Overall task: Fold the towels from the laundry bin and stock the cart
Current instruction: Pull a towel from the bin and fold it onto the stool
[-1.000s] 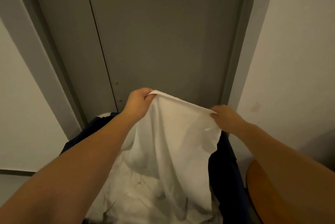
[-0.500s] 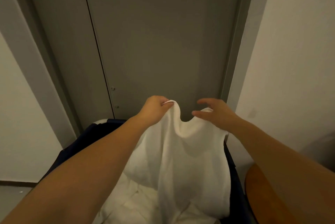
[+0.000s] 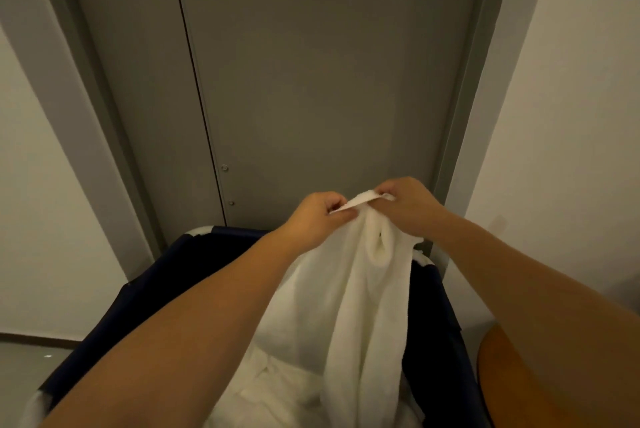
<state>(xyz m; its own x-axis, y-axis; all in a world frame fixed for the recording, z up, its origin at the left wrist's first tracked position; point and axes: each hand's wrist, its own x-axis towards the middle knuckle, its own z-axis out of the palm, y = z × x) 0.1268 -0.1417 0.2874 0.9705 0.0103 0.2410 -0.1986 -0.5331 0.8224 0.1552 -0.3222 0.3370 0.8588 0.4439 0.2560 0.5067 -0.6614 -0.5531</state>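
Door panels [image 3: 311,81], flat and grey, back the dark navy fabric laundry bin [image 3: 156,289], above which a white terry towel [image 3: 346,306] hangs doubled, its top corners pinched side by side by the left hand [image 3: 317,216] and right hand [image 3: 405,205], apparently to match edges for a first fold.

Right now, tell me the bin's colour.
Dark navy blue bin, seen in the head view.
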